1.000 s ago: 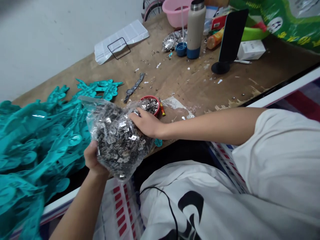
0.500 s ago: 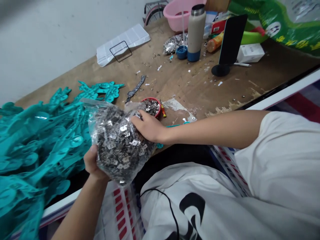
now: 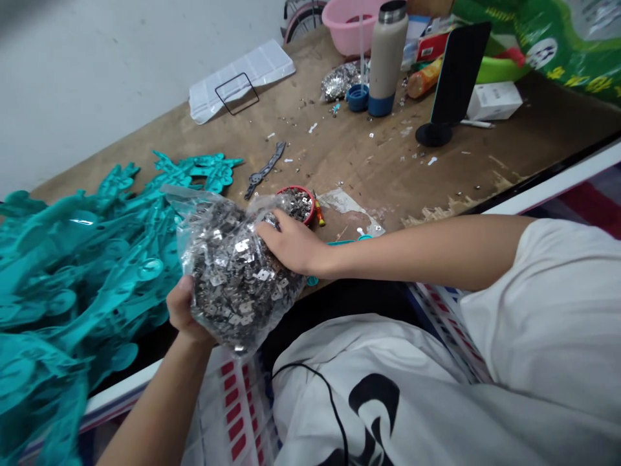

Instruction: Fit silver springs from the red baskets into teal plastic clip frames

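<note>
A clear plastic bag (image 3: 242,278) full of small shiny metal pieces is held between my two hands, over the table's front edge. My left hand (image 3: 187,310) grips its lower left side, with the thumb in front and the other fingers hidden behind. On the upper right of the bag, my right hand (image 3: 294,246) is closed, its thumb and forefinger showing on the plastic. Just beyond the bag stands a red round bowl (image 3: 299,202) of similar metal pieces, partly hidden by it. A small yellow-and-red tool (image 3: 319,212) lies beside the bowl.
Teal plastic parts (image 3: 87,272) are heaped at the left. A grey strip-shaped part (image 3: 264,171) lies behind the bowl. Farther back stand a bottle (image 3: 388,61), a pink basin (image 3: 347,29), a black stand (image 3: 458,77) and a white box (image 3: 495,100). Metal bits are scattered across the table (image 3: 339,155).
The view has shifted slightly, so things on the table appear a little displaced. Both hands keep the bag in nearly the same position.
</note>
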Available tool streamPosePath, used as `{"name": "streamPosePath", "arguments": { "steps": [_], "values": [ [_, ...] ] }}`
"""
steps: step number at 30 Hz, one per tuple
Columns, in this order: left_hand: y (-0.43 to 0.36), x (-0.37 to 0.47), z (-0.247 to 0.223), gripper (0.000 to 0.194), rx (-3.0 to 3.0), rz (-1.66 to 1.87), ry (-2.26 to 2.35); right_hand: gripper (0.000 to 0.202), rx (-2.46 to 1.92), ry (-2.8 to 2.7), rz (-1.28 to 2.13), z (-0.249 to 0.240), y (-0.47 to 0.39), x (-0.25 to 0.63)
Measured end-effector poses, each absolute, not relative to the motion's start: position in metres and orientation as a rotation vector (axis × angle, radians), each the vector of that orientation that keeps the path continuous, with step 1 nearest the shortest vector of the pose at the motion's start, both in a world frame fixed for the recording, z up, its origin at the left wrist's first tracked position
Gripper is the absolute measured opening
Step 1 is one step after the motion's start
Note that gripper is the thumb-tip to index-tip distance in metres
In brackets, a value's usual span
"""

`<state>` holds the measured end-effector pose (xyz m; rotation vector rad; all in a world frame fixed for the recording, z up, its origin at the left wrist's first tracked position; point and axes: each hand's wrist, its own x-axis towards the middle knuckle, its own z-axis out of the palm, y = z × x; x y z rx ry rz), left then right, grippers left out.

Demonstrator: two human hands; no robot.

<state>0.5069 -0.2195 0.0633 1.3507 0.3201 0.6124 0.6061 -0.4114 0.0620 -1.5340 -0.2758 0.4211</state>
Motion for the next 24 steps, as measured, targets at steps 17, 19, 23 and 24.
{"name": "streamPosePath", "arguments": {
  "steps": [17, 19, 23, 24],
  "values": [
    [-0.2169, 0.5116, 0.0612, 0.051, 1.328, 0.445, 0.337, 0.034, -1.52, -0.259, 0.448, 0.058, -0.4108, 0.6099],
    [-0.2169, 0.5123, 0.0621, 0.053, 1.334, 0.441, 0.335, 0.034, -1.532, -0.266, 0.45, 0.0576, -0.4111, 0.6089],
    [-0.2137, 0.5112, 0.0614, 0.048, 1.297, 0.453, 0.334, 0.034, -1.561, -0.278, 0.423, 0.0573, -0.4118, 0.6066],
    [-0.2125, 0.5105, 0.061, 0.047, 1.293, 0.464, 0.323, 0.035, -1.565, -0.291, 0.406, 0.0573, -0.4118, 0.6061]
  ]
}}
